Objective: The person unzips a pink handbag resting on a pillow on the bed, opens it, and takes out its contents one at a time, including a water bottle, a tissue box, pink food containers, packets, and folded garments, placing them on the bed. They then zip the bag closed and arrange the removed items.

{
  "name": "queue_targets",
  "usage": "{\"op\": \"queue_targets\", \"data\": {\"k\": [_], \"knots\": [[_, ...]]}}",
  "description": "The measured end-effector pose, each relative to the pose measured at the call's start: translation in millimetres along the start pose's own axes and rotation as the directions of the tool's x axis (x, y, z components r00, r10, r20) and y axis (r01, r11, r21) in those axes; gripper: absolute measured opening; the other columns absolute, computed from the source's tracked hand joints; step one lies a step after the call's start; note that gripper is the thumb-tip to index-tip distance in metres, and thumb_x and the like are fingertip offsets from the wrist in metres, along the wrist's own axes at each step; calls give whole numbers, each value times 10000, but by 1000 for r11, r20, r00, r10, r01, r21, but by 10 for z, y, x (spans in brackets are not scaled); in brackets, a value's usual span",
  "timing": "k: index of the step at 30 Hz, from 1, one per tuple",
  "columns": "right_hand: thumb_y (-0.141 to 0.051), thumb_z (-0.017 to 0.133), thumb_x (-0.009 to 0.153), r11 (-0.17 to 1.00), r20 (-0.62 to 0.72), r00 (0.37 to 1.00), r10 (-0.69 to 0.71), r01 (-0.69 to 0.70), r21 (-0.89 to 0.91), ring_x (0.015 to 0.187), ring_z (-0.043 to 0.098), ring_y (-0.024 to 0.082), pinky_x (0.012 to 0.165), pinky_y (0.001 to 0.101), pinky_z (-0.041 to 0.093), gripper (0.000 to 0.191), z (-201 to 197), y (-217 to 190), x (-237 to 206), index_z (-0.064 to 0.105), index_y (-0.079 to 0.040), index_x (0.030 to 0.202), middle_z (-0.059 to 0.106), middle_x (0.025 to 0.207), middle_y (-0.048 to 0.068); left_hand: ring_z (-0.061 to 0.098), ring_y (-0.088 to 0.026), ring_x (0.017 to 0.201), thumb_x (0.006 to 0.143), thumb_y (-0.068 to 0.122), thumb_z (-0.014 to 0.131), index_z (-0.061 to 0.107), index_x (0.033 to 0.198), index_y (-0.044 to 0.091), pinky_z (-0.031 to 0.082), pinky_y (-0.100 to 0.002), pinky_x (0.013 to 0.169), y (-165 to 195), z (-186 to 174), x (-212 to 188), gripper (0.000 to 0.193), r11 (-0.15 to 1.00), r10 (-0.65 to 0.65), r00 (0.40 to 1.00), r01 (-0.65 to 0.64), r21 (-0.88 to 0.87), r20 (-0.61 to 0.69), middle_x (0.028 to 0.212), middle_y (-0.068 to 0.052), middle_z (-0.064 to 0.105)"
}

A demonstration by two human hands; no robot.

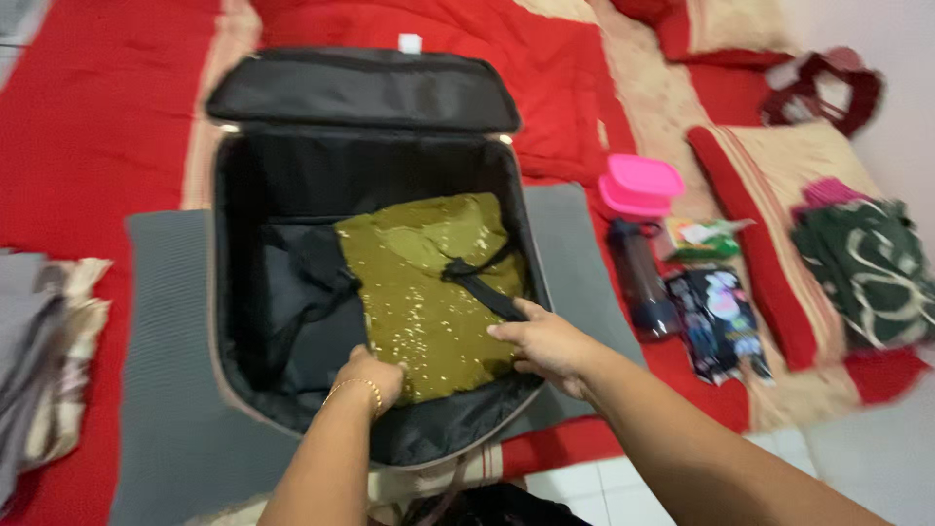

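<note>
A red and cream bedspread (pixel 97 127) covers the bed, and on it lies a grey mat (pixel 166 390) carrying my open black suitcase (pixel 234 292), its lid (pixel 360 90) thrown back. Looking down from my head, I see an olive-green cloth with gold flecks (pixel 424 292) folded inside the case, towards its right half, with a black strap (pixel 484 287) lying across it. My left hand (pixel 370 378), a gold bracelet at the wrist, presses on the near edge of the cloth, fingers curled down onto it. My right hand (pixel 545 343) rests at the cloth's right edge by the suitcase wall, fingers stretched flat and close together, touching the cloth and the strap's end; it grips nothing that I can make out. To the right lie a pink lidded box (pixel 638 185), a dark bottle (pixel 641 281), some packets (pixel 719 321) and a dark green patterned garment (pixel 872 268). Folded grey clothes (pixel 39 351) sit on the left.
</note>
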State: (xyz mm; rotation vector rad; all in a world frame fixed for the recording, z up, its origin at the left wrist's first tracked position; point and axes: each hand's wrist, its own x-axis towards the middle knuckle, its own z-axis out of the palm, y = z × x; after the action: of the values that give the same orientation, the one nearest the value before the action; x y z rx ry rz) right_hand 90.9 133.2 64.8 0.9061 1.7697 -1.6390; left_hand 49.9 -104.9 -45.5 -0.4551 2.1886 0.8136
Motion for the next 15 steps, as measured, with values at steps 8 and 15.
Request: {"op": "queue_targets", "data": {"k": [8, 15], "knots": [[-212, 702, 855, 978, -92, 981, -171, 157, -139, 1416, 493, 242, 1139, 338, 387, 878, 25, 259, -276, 245, -47, 1587, 454, 1577, 173, 575, -400, 1301, 743, 265, 902, -163, 1574, 21, 412, -378, 1131, 132, 564, 123, 1372, 980, -70, 992, 87, -177, 102, 1429, -316, 512], [-175, 675, 862, 980, -100, 977, -190, 182, -84, 1419, 485, 223, 1128, 322, 393, 827, 31, 381, -326, 274, -38, 1572, 460, 1578, 138, 606, -343, 1334, 740, 381, 851, 654, 1394, -18, 462, -398, 1130, 23, 555, 253, 791, 996, -92, 978, 88, 31, 185, 1464, -199, 616]]}}
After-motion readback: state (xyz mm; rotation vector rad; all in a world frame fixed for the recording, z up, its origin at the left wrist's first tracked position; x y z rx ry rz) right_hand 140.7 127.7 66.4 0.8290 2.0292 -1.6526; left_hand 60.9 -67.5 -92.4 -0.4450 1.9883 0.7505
